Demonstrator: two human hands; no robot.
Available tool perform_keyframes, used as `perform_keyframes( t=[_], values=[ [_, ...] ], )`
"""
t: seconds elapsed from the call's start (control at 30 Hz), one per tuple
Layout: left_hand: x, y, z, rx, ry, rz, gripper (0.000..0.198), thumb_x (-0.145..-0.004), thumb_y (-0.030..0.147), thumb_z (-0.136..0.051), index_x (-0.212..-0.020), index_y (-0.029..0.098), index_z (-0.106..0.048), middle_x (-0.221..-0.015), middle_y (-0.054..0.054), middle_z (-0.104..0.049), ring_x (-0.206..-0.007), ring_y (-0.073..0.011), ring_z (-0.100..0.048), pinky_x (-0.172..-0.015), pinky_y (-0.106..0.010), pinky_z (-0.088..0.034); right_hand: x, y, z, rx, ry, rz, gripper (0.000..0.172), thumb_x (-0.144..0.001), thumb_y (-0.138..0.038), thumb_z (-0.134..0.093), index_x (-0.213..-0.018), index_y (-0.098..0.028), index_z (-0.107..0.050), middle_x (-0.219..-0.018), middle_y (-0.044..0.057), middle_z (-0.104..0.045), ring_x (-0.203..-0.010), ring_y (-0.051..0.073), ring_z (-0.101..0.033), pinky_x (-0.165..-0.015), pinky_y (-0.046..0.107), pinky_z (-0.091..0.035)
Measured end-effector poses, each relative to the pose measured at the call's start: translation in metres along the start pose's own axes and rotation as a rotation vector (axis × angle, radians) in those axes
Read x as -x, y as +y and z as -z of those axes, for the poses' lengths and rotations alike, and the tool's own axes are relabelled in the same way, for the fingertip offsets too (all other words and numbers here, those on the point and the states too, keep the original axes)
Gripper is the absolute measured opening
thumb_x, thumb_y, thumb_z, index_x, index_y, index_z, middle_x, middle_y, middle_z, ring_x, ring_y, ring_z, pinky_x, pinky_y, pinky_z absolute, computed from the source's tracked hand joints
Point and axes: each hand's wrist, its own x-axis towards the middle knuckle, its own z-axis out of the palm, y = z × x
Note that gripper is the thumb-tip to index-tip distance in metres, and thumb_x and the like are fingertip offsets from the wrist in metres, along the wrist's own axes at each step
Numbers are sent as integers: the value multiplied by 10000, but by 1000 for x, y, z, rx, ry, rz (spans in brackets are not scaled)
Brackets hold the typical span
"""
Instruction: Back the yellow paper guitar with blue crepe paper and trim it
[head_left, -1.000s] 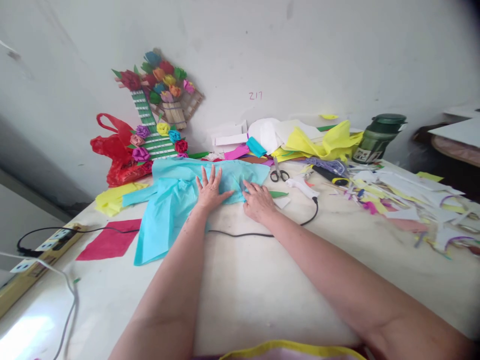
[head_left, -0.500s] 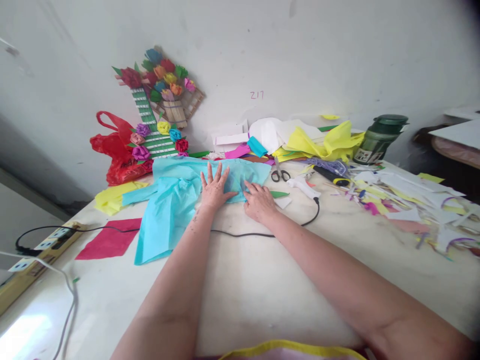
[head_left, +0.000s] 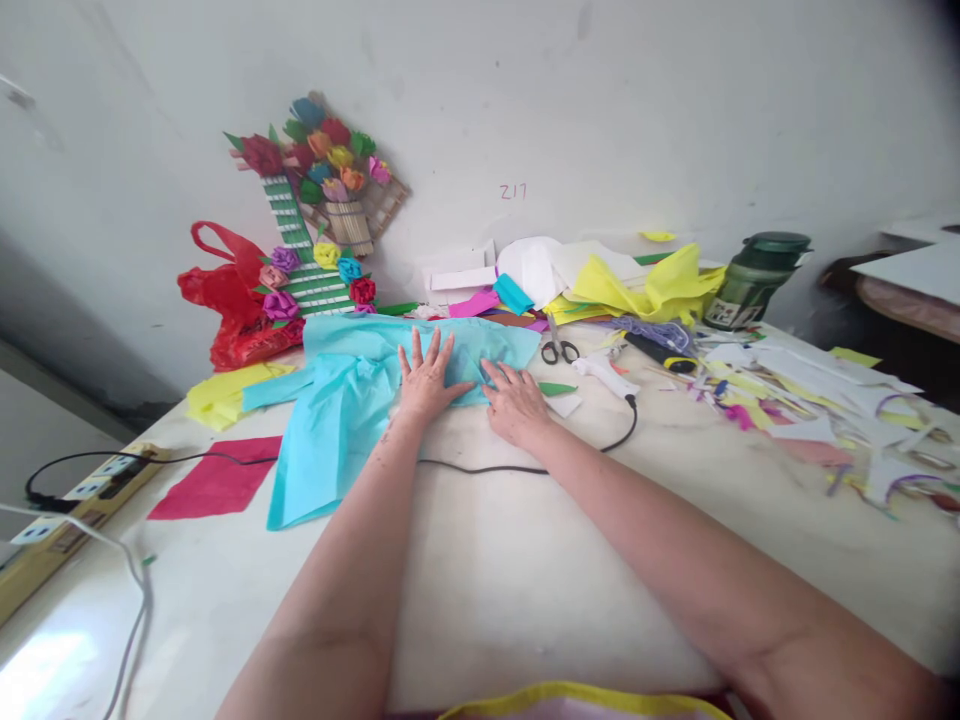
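A large sheet of light blue crepe paper [head_left: 330, 410] lies crumpled and partly folded on the table. My left hand [head_left: 426, 380] rests flat on it with the fingers spread wide. On the paper's right part lies my right hand [head_left: 517, 402], its fingers stretched out and slightly bent, holding nothing. Just right of that hand are a green paper leaf [head_left: 556, 388] and a white glue gun [head_left: 606, 375]. A pair of scissors [head_left: 559, 350] with black handles sits behind them. The glue gun's black cord [head_left: 480, 469] passes under my forearms.
Left are a red paper square [head_left: 214, 480], a power strip [head_left: 97, 500] and a red plastic bag [head_left: 232, 300]. Paper-flower decorations [head_left: 315, 260] lean on the wall. A utility knife [head_left: 660, 352], a green bottle [head_left: 757, 285] and paper scraps [head_left: 817, 400] lie right.
The view has shifted very slightly. Both hands stay pressed on the blue crepe paper in nearly the same place.
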Motion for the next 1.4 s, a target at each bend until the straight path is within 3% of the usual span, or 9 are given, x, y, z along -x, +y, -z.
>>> perform_keyframes(
  t=[0.2,0.43,0.7,0.9,1.17,1.4],
  values=[
    [2,1,-3,13,-14,47,924,-680,657,-490,-1422,226,-148,-1495,-29,-86,-1338,-316,142,-1054,-555,51,-1,0,-1,-5,-9,-3,405,-777,-213,-408,-1126,-146,-604,-1468,35,-221,-1268,299,-257,-967,442,-244],
    [0,3,-4,41,-55,114,949,-657,635,-529,-1423,231,-139,-1498,-40,-57,-1326,-346,155,-1034,-593,25,3,-1,4,-63,43,9,406,-789,-207,-396,-1139,-164,-596,-1470,32,-213,-1261,243,-284,-971,399,-256],
    [5,-8,-10,100,-48,124,809,-768,632,-363,-1426,238,-104,-1497,-23,-77,-1332,-311,155,-1038,-583,23,3,-2,0,-15,24,41,397,-818,-273,-375,-1130,-154,-590,-1470,41,-214,-1294,282,-221,-991,462,-203],
    [6,-10,-8,52,-74,51,853,-718,632,-462,-1419,262,-149,-1495,-18,-95,-1331,-303,165,-1044,-565,45,4,-4,0,-22,-9,43,417,-834,-266,-350,-1177,-144,-554,-1473,50,-199,-1327,255,-166,-1006,470,-203],
    [6,-12,-12,80,-129,183,996,-643,700,-482,-1427,218,-100,-1495,-71,-67,-1332,-339,132,-1032,-591,20,6,-4,0,-30,-6,70,421,-829,-258,-359,-1183,-131,-549,-1466,56,-220,-1348,226,-98,-1049,459,-135],
    [7,-9,-14,115,-150,316,1084,-588,736,-487,-1430,196,-67,-1495,-84,-37,-1320,-360,151,-1017,-617,22,8,-4,0,-70,-19,1,439,-826,-276,-383,-1210,-126,-533,-1454,83,-252,-1345,238,-100,-1043,425,-167]
  ],
)
